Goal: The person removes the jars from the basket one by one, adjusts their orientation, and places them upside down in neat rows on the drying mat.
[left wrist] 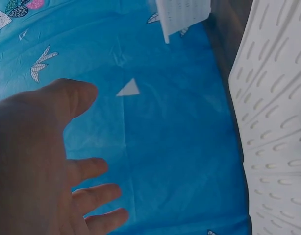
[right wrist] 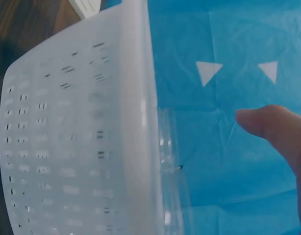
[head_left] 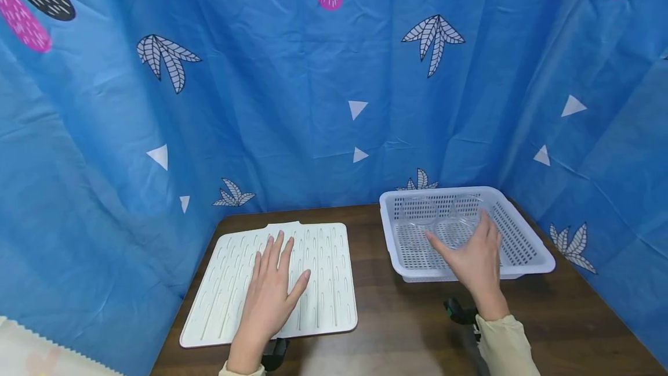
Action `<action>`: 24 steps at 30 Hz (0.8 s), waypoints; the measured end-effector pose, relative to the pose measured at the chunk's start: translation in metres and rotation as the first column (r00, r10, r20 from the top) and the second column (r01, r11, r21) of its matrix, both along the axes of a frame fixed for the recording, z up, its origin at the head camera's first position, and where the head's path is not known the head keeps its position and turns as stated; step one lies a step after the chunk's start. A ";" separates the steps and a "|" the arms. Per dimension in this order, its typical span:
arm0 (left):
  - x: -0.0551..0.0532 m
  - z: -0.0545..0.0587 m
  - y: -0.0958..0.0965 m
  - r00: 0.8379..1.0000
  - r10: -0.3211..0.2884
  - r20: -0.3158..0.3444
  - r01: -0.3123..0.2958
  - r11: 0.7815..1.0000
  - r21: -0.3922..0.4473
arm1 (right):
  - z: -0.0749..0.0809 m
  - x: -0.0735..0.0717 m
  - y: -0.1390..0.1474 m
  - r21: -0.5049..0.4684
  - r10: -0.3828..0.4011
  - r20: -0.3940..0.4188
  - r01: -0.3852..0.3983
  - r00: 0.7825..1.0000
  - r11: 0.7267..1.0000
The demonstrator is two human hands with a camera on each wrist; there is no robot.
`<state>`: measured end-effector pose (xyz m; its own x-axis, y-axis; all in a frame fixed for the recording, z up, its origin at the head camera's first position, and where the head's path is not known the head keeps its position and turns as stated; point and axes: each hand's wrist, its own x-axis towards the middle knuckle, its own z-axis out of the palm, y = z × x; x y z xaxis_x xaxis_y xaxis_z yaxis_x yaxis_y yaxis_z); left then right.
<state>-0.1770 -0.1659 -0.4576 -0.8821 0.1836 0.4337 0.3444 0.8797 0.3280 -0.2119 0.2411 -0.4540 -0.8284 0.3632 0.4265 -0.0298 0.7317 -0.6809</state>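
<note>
My left hand (head_left: 268,295) hovers over a white ribbed drainer mat (head_left: 329,283), fingers extended and thumb spread to the side. In the left wrist view its palm and fingers (left wrist: 94,169) hold nothing. On the right, my right hand (head_left: 476,260) is above the front of a white perforated plastic basket (head_left: 387,228), thumb and fingers parted in a wide curve. Several clear round vessels (head_left: 419,209) stand inside the basket, their rims showing above its edge in the right wrist view. The right thumb (right wrist: 268,122) is apart from them there.
Both the mat and the basket lie on a dark brown wooden table (head_left: 367,289). A blue patterned curtain (head_left: 313,103) hangs close behind the table and along its sides. A pale scalloped cloth (head_left: 36,353) shows at the lower left.
</note>
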 end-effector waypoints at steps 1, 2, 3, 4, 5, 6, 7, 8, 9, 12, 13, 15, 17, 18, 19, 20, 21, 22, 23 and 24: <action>0.000 -0.001 0.000 1.000 0.001 -0.001 -0.001 1.000 0.000 | -0.002 -0.001 0.002 -0.007 0.000 0.022 0.001 1.000 1.000; 0.000 -0.001 0.000 1.000 0.001 -0.002 -0.001 1.000 -0.001 | -0.004 -0.003 0.004 -0.013 -0.002 0.043 0.003 0.999 1.000; -0.001 -0.002 0.001 1.000 0.002 -0.004 -0.002 1.000 -0.002 | -0.005 -0.004 0.005 -0.021 -0.002 0.069 0.004 0.998 1.000; -0.001 -0.002 0.001 1.000 0.002 -0.007 -0.002 1.000 -0.002 | -0.006 -0.005 0.007 -0.030 -0.001 0.093 0.003 0.996 1.000; -0.001 -0.002 0.001 1.000 0.001 -0.007 -0.001 1.000 0.001 | -0.008 -0.006 0.009 -0.038 0.001 0.120 0.003 0.993 0.999; -0.001 -0.002 0.001 1.000 0.000 -0.011 0.000 1.000 0.002 | -0.009 -0.008 0.011 -0.044 0.005 0.144 0.001 0.990 0.999; -0.002 -0.003 0.002 1.000 -0.002 -0.013 0.002 1.000 0.004 | -0.010 -0.009 0.013 -0.048 0.010 0.165 -0.002 0.986 0.999; -0.002 -0.003 0.002 1.000 -0.004 -0.015 0.004 1.000 0.006 | -0.011 -0.010 0.015 -0.055 0.015 0.186 -0.005 0.982 0.998; -0.002 -0.003 0.002 1.000 -0.007 -0.018 0.007 1.000 0.007 | -0.012 -0.011 0.016 -0.063 0.022 0.208 -0.009 0.978 0.998; -0.003 -0.003 0.003 1.000 -0.012 -0.019 0.012 1.000 0.011 | -0.013 -0.014 0.020 -0.082 0.040 0.262 -0.019 0.964 0.996; -0.004 -0.003 0.003 1.000 -0.013 -0.018 0.013 1.000 0.012 | -0.013 -0.015 0.021 -0.085 0.044 0.279 -0.021 0.959 0.996; -0.005 -0.003 0.004 1.000 -0.014 -0.017 0.014 1.000 0.012 | -0.012 -0.017 0.023 -0.091 0.051 0.308 -0.023 0.950 0.996; -0.005 -0.003 0.004 1.000 -0.013 -0.017 0.013 1.000 0.011 | -0.010 -0.019 0.024 -0.085 0.053 0.335 -0.025 0.941 0.996; -0.005 -0.003 0.004 1.000 -0.013 -0.020 0.013 1.000 0.009 | -0.010 -0.019 0.025 -0.083 0.054 0.347 -0.027 0.936 0.996; -0.005 -0.003 0.004 1.000 -0.012 -0.022 0.012 1.000 0.006 | -0.009 -0.020 0.025 -0.077 0.052 0.360 -0.026 0.931 0.997; -0.005 -0.002 0.004 1.000 -0.011 -0.023 0.011 1.000 0.005 | -0.009 -0.021 0.026 -0.078 0.053 0.373 -0.025 0.926 0.997; -0.005 -0.002 0.005 1.000 -0.011 -0.024 0.011 1.000 0.003 | -0.008 -0.021 0.026 -0.080 0.054 0.383 -0.025 0.922 0.996; -0.005 -0.002 0.005 1.000 -0.010 -0.023 0.010 1.000 0.001 | -0.008 -0.022 0.027 -0.082 0.055 0.392 -0.024 0.918 0.996; -0.006 -0.001 0.005 1.000 -0.009 -0.022 0.009 1.000 0.000 | -0.008 -0.023 0.027 -0.088 0.056 0.399 -0.022 0.915 0.996; -0.006 0.000 0.005 1.000 -0.009 -0.021 0.009 1.000 0.000 | -0.007 -0.024 0.027 -0.096 0.057 0.402 -0.020 0.914 0.995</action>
<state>-0.1831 -0.1608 -0.4579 -0.8710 0.1910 0.4526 0.3589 0.8765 0.3208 -0.2356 0.2681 -0.4614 -0.9373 0.3480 0.0207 0.2341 0.6723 -0.7023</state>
